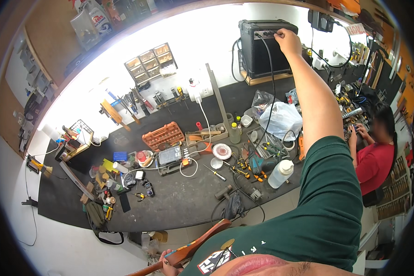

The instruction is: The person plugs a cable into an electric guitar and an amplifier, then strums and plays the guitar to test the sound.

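Note:
My right hand (287, 42) is raised to a black amplifier (267, 57) on a wooden stand at the back of the bench, its fingers pinched on a control knob (277, 35) of the top panel. A black cable (272, 73) hangs from that panel beside the hand. Low at the bottom edge, my left hand (169, 263) is closed around a wooden instrument (193, 244), apparently a guitar, held against my body and partly out of view.
A dark workbench (156, 211) holds a socket case (163, 135), a drill (262, 163), a squeeze bottle (280, 175), bags and hand tools. Wall racks (149, 62) hang behind. At the right, a co-worker in red (375, 161) sits handling small items at the cluttered bench.

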The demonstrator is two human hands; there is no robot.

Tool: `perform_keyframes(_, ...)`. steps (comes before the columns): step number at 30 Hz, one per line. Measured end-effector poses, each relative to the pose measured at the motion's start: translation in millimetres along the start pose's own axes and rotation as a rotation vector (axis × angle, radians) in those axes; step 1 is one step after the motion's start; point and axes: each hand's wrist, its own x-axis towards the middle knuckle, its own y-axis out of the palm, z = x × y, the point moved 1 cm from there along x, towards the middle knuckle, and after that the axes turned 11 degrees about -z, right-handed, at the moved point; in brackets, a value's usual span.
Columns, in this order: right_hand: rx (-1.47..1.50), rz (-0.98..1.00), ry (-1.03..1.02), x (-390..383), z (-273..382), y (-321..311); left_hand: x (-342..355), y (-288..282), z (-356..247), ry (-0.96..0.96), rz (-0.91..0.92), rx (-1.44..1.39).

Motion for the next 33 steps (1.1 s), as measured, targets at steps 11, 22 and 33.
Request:
perform_keyframes(11, 0.009, -0.098, 0.154, -5, 4, -7, -2, 3, -1, 0.001, -0.011, -0.013)
perform_keyframes(22, 0.012, 0.005, 0.086, 2, -5, -10, 0, 5, -2, 0.011, -0.012, -0.017)
perform_keyframes(33, 0.040, 0.056, -0.198, -4, 14, 0, 1, 8, -2, 0.010, -0.007, -0.025)
